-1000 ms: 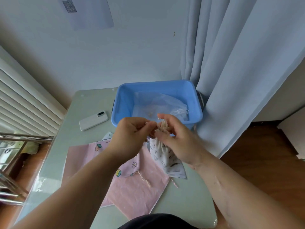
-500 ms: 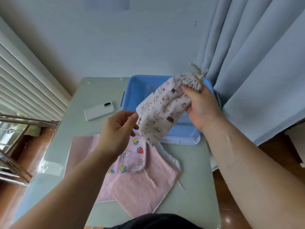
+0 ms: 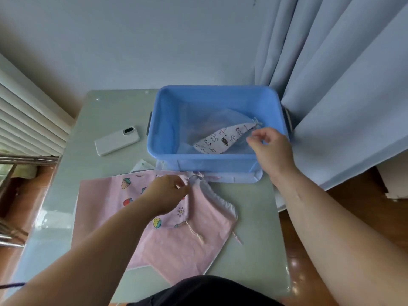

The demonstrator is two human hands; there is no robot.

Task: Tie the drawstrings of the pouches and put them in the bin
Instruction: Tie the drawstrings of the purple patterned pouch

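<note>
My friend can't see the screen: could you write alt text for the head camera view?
A cinched cat-print pouch lies in the blue bin, the right hand open over its near right corner. The left hand touches a pink fruit-print pouch on the table, near a white phone.

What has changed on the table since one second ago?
The right hand carried the tied cat-print pouch into the blue bin and let go. The left hand came down onto the strawberry pouch. The phone stayed put.
</note>
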